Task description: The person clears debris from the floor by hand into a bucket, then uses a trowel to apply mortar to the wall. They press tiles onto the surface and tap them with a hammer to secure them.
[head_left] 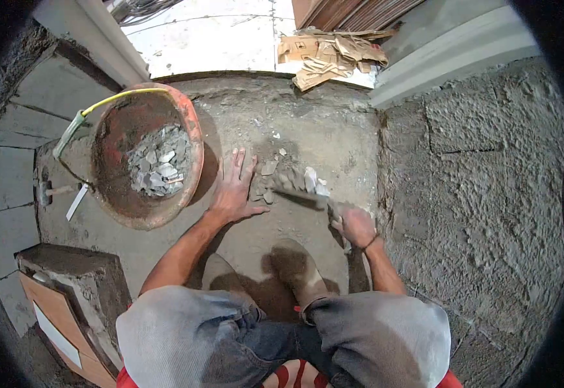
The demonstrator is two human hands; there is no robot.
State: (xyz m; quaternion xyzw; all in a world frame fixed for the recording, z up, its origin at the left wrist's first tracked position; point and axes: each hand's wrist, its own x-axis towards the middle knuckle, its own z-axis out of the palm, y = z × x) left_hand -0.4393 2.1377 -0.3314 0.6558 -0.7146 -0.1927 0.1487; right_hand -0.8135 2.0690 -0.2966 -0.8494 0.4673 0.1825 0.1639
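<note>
My left hand (pixel 233 187) lies flat on the dusty concrete floor (pixel 275 233), fingers spread, just left of a small pile of broken tile pieces (pixel 288 178). My right hand (pixel 354 225) is closed around the handle of a trowel-like tool (pixel 304 192), whose blurred blade reaches left into the rubble. An orange bucket (pixel 194 139) with a yellow handle stands tilted to the left of my left hand, with grey and white rubble (pixel 159 161) inside it. My knees and dusty shoes show at the bottom.
A rough rendered wall (pixel 482 187) rises on the right. Torn cardboard (pixel 333 55) lies at the doorway beyond. A hammer (pixel 47 191) rests left of the bucket. A concrete block with a tile (pixel 75 291) stands at lower left.
</note>
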